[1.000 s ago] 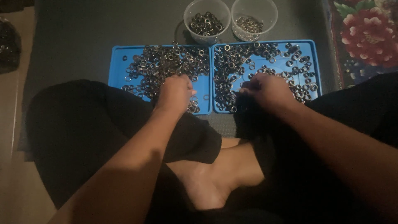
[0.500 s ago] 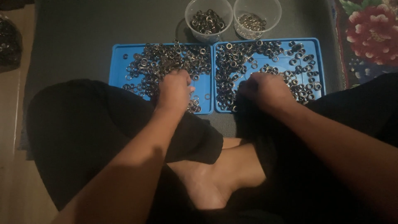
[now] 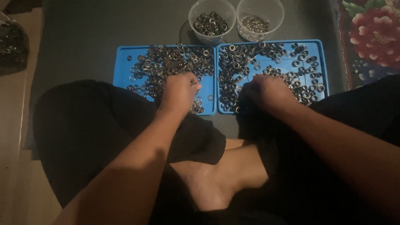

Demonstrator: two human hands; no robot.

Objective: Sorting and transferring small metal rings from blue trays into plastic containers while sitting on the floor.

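Note:
Two blue trays lie side by side on a dark mat, both strewn with small metal rings. My left hand (image 3: 179, 92) rests knuckles-up on the near right part of the left tray (image 3: 123, 62), fingers curled among the rings (image 3: 166, 62). On the near left part of the right tray (image 3: 321, 56) sits my right hand (image 3: 268, 91), fingers bent down into the rings (image 3: 300, 83). Whether either hand pinches a ring is hidden under the fingers.
Two clear plastic cups stand behind the trays: the left cup (image 3: 211, 21) holds dark rings, the right cup (image 3: 260, 18) lighter ones. A floral cloth (image 3: 371, 37) lies at the right. A dark bag (image 3: 12, 46) sits far left. My crossed legs fill the foreground.
Both hands have stayed on the near edges of their trays, with only small finger shifts among the rings. The view has tilted slightly.

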